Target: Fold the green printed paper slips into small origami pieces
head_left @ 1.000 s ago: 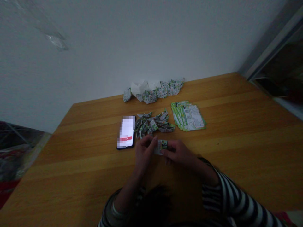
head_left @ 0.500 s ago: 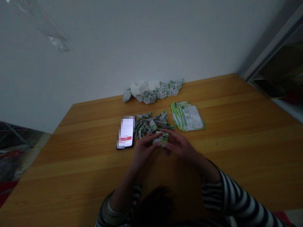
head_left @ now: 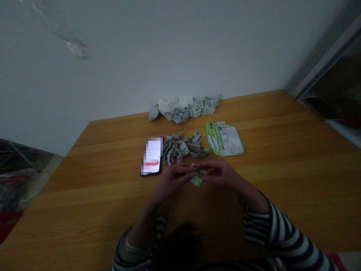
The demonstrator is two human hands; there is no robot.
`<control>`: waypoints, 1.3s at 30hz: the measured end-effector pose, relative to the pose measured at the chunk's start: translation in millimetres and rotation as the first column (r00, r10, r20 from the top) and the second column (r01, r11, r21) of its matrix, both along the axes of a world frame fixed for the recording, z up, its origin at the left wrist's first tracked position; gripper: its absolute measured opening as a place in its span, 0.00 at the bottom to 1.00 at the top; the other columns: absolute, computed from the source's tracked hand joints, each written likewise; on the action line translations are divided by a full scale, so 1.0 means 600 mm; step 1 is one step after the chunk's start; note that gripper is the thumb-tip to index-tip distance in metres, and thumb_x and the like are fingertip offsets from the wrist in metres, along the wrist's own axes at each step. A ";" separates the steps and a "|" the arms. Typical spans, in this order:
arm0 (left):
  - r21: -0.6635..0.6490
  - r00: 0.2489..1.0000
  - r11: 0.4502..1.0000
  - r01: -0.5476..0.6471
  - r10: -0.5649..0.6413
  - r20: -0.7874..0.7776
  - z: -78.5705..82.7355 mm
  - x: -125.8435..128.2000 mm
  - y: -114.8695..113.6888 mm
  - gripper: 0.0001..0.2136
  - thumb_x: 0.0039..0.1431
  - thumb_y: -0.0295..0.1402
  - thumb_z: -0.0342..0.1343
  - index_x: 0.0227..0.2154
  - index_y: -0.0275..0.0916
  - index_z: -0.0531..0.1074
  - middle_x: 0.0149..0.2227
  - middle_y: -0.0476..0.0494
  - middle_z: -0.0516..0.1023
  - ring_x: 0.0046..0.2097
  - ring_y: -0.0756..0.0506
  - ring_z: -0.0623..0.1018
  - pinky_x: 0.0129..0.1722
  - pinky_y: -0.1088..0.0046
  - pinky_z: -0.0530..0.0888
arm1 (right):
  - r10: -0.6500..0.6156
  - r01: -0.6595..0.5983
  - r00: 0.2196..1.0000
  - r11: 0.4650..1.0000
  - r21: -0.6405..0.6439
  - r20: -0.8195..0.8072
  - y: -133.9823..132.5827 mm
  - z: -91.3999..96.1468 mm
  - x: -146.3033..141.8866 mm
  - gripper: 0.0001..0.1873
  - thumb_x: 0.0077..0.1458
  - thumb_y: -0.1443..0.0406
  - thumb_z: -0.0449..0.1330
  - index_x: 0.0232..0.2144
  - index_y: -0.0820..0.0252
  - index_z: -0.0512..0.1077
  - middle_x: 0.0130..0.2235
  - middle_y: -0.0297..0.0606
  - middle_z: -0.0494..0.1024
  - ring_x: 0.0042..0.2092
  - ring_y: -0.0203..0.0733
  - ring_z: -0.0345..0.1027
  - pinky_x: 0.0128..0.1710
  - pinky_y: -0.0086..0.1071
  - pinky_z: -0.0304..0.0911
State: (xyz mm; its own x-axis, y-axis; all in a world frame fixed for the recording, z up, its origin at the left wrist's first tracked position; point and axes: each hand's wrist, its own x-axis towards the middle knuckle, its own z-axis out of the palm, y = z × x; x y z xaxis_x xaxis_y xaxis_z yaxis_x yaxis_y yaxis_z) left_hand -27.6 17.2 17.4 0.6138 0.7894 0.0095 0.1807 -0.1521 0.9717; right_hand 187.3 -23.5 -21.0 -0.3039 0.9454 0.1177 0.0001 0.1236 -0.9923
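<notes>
Where the white wall (head_left: 141, 67) meets it, the wooden tabletop (head_left: 262, 180) carries a row of folded paper boats (head_left: 184, 109) along its back edge. Nearer the person, a stack of green printed flyers (head_left: 225, 139) lies fanned out to the right of a loose pile of smaller folded paper pieces (head_left: 183, 146). A smartphone (head_left: 151, 156), its lit screen pixelated, sits just left of that pile. A striped sleeve (head_left: 284, 235) covers the right arm. The left hand (head_left: 172, 180) and right hand (head_left: 221, 174) meet at the fingertips, pinching a small green-and-white folded paper piece (head_left: 198, 179) between them, just in front of the pile.
</notes>
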 end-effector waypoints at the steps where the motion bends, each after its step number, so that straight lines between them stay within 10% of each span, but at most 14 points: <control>1: 0.020 1.000 1.000 0.019 -0.019 0.002 -0.002 0.000 0.000 0.10 0.57 0.31 0.63 0.42 0.40 0.82 0.36 0.41 0.83 0.36 0.47 0.79 0.35 0.76 0.73 | -0.012 0.012 1.000 1.000 -0.001 -0.002 -0.001 -0.002 -0.001 0.21 0.51 0.64 0.68 0.50 0.53 0.76 0.51 0.40 0.80 0.48 0.44 0.76 0.42 0.34 0.74; 6: -0.012 0.992 0.997 0.070 -0.068 0.104 -0.007 -0.002 -0.002 0.20 0.46 0.31 0.71 0.45 0.45 0.80 0.47 0.40 0.81 0.48 0.42 0.79 0.48 0.70 0.73 | 0.037 -0.042 0.995 0.998 -0.051 -0.097 -0.002 0.003 -0.002 0.27 0.47 0.65 0.71 0.52 0.51 0.75 0.53 0.39 0.78 0.50 0.44 0.75 0.42 0.32 0.75; 23: -0.053 0.985 0.987 0.153 -0.149 0.087 -0.001 -0.012 -0.003 0.23 0.54 0.28 0.66 0.54 0.43 0.74 0.55 0.37 0.76 0.57 0.41 0.74 0.58 0.63 0.69 | 0.084 -0.158 0.904 0.976 -0.146 -0.420 0.001 -0.009 -0.010 0.27 0.48 0.62 0.70 0.52 0.53 0.74 0.56 0.42 0.76 0.51 0.47 0.75 0.45 0.37 0.74; 30: -0.040 0.995 0.994 0.099 -0.098 0.023 -0.001 -0.012 -0.002 0.21 0.54 0.30 0.66 0.52 0.42 0.76 0.54 0.38 0.77 0.56 0.40 0.75 0.58 0.64 0.69 | -0.050 -0.013 0.941 0.983 -0.184 -0.335 -0.005 -0.006 -0.023 0.22 0.49 0.64 0.68 0.49 0.52 0.76 0.52 0.41 0.78 0.52 0.49 0.73 0.48 0.40 0.72; 39: 0.150 1.000 0.989 0.009 -0.012 0.017 -0.013 -0.002 0.003 0.14 0.59 0.31 0.61 0.48 0.43 0.79 0.46 0.41 0.82 0.46 0.43 0.80 0.46 0.70 0.75 | -0.296 0.311 0.938 0.948 0.061 -0.183 -0.008 -0.005 -0.035 0.13 0.49 0.64 0.69 0.40 0.50 0.82 0.42 0.40 0.79 0.43 0.43 0.75 0.36 0.31 0.74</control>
